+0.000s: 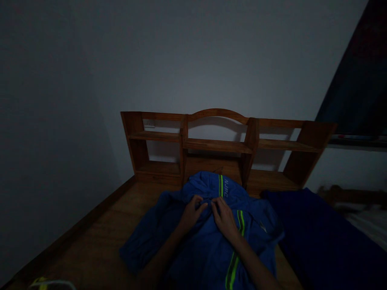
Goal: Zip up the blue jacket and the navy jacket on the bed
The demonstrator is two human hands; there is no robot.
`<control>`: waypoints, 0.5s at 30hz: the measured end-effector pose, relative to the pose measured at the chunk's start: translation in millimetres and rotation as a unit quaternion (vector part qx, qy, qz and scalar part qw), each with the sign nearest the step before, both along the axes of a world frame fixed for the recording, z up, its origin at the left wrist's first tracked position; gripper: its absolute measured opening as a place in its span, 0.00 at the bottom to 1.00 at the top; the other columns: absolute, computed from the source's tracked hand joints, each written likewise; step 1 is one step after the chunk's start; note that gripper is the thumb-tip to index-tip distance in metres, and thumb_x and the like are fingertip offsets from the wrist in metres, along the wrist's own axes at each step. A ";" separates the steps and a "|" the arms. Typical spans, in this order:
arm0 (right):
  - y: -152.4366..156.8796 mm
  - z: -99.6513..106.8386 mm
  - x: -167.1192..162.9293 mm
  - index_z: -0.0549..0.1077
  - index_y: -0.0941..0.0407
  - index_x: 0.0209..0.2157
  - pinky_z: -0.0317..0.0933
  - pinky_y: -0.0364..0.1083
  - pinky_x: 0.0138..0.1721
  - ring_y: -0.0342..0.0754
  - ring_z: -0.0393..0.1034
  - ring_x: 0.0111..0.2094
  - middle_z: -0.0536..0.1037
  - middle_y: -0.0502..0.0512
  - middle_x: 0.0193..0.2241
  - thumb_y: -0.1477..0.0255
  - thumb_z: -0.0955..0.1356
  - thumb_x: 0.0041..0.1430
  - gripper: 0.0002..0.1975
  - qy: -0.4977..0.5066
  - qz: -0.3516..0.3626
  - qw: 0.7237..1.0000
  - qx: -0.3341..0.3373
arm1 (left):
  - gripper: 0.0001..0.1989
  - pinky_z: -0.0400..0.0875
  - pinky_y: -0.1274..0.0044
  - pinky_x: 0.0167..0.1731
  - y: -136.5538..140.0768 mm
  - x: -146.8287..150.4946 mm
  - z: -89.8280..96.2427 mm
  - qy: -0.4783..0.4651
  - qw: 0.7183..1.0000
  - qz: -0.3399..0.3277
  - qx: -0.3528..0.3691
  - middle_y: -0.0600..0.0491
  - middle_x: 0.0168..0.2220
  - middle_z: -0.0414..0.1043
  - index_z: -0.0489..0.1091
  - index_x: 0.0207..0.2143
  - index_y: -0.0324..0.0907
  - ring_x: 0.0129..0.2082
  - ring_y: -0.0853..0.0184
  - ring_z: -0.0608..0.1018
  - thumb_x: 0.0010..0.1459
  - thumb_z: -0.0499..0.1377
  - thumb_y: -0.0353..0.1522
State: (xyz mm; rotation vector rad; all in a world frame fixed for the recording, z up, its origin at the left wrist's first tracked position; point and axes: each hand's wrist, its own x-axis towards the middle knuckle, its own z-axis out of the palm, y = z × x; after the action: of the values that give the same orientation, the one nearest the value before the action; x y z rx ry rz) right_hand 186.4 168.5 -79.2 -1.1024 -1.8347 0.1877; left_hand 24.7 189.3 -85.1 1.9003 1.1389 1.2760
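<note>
A blue jacket [190,262] lies spread on the wooden tabletop, its cloth creased. Yellow-green and grey stripes run along it, and pale lettering shows on its far part. My left hand [192,213] is closed on the jacket near its middle, thumb and fingers pinching the cloth. Just to its right, my right hand [224,219] also grips the fabric, fingers bent down onto it. Only a small gap separates the two sets of fingertips. Dim light hides exactly which edge or fastening lies between them.
Behind the jacket stands a wooden shelf unit [217,144] with several compartments, against a pale wall [193,60]. Dark blue folded cloth [326,237] lies to the right. Bare wooden tabletop [121,213] shows at left. A yellow and white item [45,284] is cut off at the lower left.
</note>
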 end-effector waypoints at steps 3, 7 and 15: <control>-1.1 0.8 0.3 0.67 0.55 0.38 0.60 0.47 0.43 0.48 0.66 0.40 0.70 0.55 0.35 0.71 0.57 0.65 0.09 0.001 -0.003 1.000 -0.002 | 0.14 0.66 0.75 0.43 6.5 -2.4 -4.4 -0.031 0.999 -0.023 -0.033 0.51 0.36 0.73 0.69 0.35 0.40 0.39 0.66 0.73 0.51 0.59 0.41; -2.3 1.6 0.6 0.66 0.55 0.39 0.60 0.47 0.42 0.48 0.65 0.40 0.69 0.55 0.36 0.71 0.56 0.65 0.09 -0.001 0.000 1.000 -0.007 | 0.14 0.66 0.75 0.42 11.1 -3.8 -9.9 -0.056 0.996 -0.027 -0.065 0.52 0.34 0.74 0.71 0.32 0.39 0.37 0.65 0.74 0.50 0.60 0.42; -2.0 3.7 -0.1 0.67 0.54 0.38 0.60 0.47 0.42 0.48 0.66 0.38 0.69 0.55 0.35 0.70 0.56 0.65 0.10 0.024 -0.002 1.000 0.004 | 0.18 0.65 0.78 0.31 10.7 -5.7 -7.2 -0.114 0.969 -0.099 -0.196 0.54 0.27 0.71 0.71 0.29 0.37 0.29 0.67 0.72 0.45 0.62 0.44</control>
State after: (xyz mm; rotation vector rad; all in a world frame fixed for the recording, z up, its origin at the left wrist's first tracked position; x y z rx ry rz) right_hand 186.3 166.5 -75.4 -1.0868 -1.7897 0.2036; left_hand 19.0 200.0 -92.4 1.4924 0.9705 1.0385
